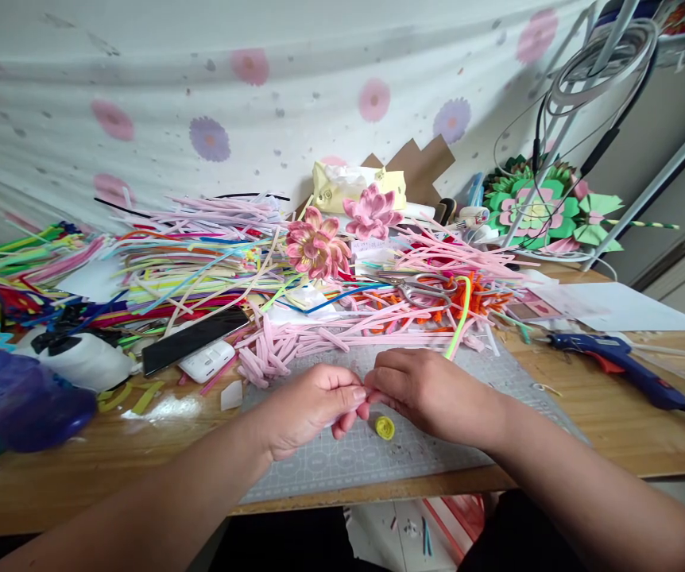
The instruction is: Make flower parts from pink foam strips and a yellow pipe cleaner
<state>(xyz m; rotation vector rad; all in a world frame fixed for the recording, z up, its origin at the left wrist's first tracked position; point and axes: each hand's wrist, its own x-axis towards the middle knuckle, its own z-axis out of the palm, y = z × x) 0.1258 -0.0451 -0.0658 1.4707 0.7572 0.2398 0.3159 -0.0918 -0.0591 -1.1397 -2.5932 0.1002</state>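
Head view. We find no brand, label or writing that can be read; the printed grid on the cutting mat is too small to make out.

We see two hands at the centre of the mat. The left hand is curled, its fingers pressed together in a pinch on a short pink pipe cleaner piece. The right hand meets it fingertip to fingertip and pinches the same piece from the other side. The piece sits between the two hands, just above the mat, and is largely covered by the fingers.

One small yellow coil lies on the mat, just below the hands and apart from them.

We count two pink pipe cleaner flowers standing behind the hands, side by side. One pair of scissors lies among the orange and pink strands. One blue glue gun rests on the desk at the right. One black phone and one white box lie touching at the left of the mat. One green and pink paper flower stands at the rear right.

Loose pipe cleaners cover the rear of the desk; they are too many and too tangled to count.
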